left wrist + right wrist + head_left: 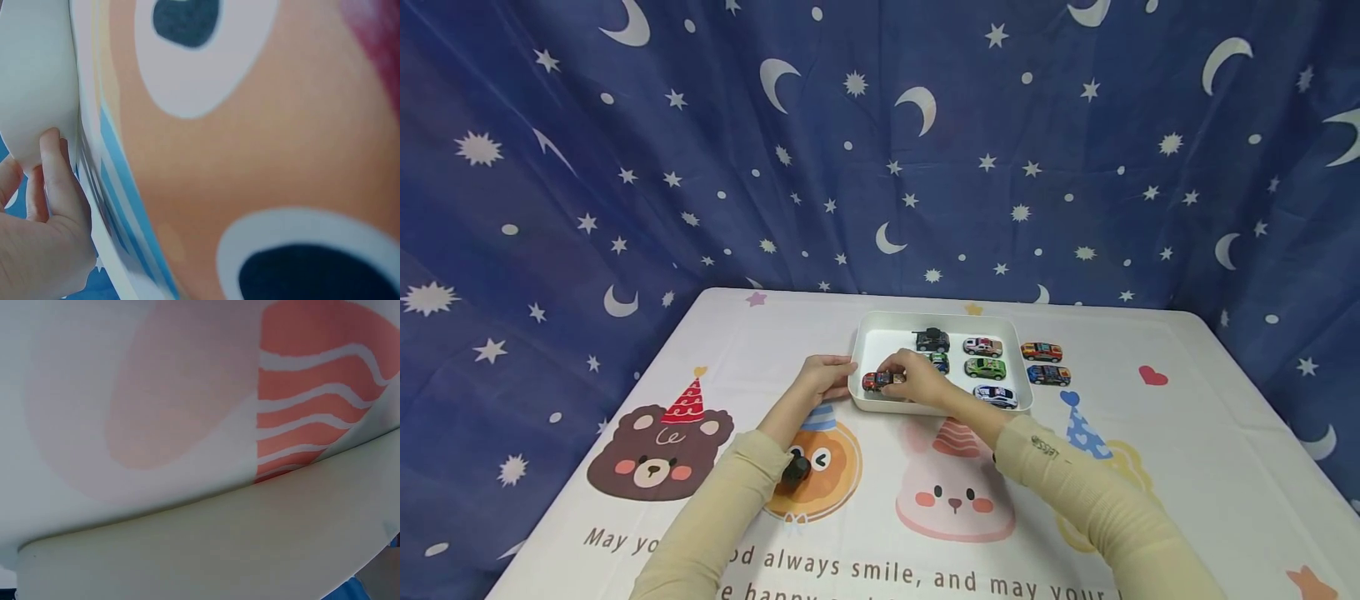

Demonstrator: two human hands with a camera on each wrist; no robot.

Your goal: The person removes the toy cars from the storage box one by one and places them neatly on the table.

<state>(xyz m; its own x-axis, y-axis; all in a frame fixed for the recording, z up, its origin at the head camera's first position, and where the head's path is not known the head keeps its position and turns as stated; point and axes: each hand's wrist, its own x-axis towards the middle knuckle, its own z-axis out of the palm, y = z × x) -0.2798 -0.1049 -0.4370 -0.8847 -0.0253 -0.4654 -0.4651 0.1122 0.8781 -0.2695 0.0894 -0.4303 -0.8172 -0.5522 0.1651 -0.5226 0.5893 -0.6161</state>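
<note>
In the head view a white tray lies on the table with small toy cars in it. My right hand reaches over the near rim and pinches a red and dark toy car in the tray's near left corner. My left hand holds the tray's left end. The left wrist view shows that hand's thumb against the outer wall, its fingers around the corner. Just beyond my right hand sits a blue and green toy car, partly hidden. Only the tray's outside wall fills the lower right wrist view.
Along the tray's right side stand a white and red car, a green car and a white and blue car. A black toy tank is at the back. Outside lie an orange-red car and a blue car.
</note>
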